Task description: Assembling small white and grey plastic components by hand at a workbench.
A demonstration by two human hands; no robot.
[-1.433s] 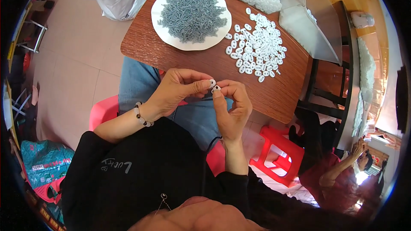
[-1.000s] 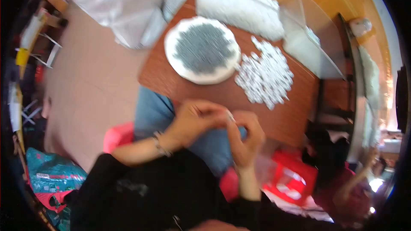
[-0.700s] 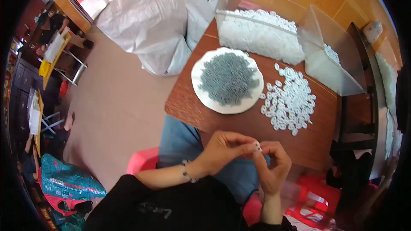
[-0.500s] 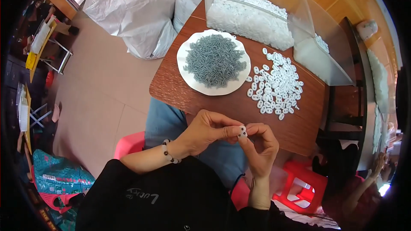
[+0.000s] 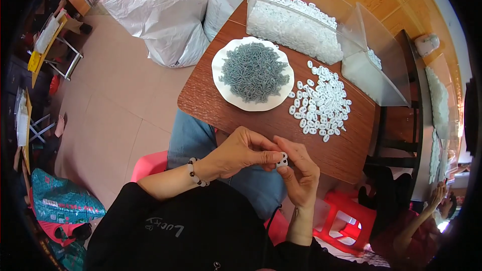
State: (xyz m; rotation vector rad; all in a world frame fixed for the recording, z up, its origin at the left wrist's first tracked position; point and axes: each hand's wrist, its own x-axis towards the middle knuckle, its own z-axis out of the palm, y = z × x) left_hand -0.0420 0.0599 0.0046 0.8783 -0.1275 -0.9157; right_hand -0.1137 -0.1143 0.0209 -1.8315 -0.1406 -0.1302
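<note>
Over my lap, just off the table's near edge, my left hand (image 5: 240, 153) pinches a small white plastic piece (image 5: 283, 160) with dark holes between thumb and index finger. My right hand (image 5: 300, 171) has its thumb against the lower end of the same piece, its fingers bent close above it. Beyond the hands, a white scalloped plate (image 5: 219, 84) carries a heap of small grey spring-like pieces (image 5: 254, 73). To the plate's right, a loose pile of white oval two-hole pieces (image 5: 324, 101) lies on the wooden table (image 5: 201, 98).
At the table's far side stands a clear bin (image 5: 293, 30) of white pieces, with another clear bin (image 5: 374, 78) to its right. Large white sacks (image 5: 160, 15) stand far left. A red stool (image 5: 346, 223) is at lower right, near another person (image 5: 416, 226). A teal bag (image 5: 65, 195) lies left.
My right index finger has lifted off the white piece and straightened upward, while the thumb has stayed low on it. The piece has tilted a little. The whole view has shifted slightly.
</note>
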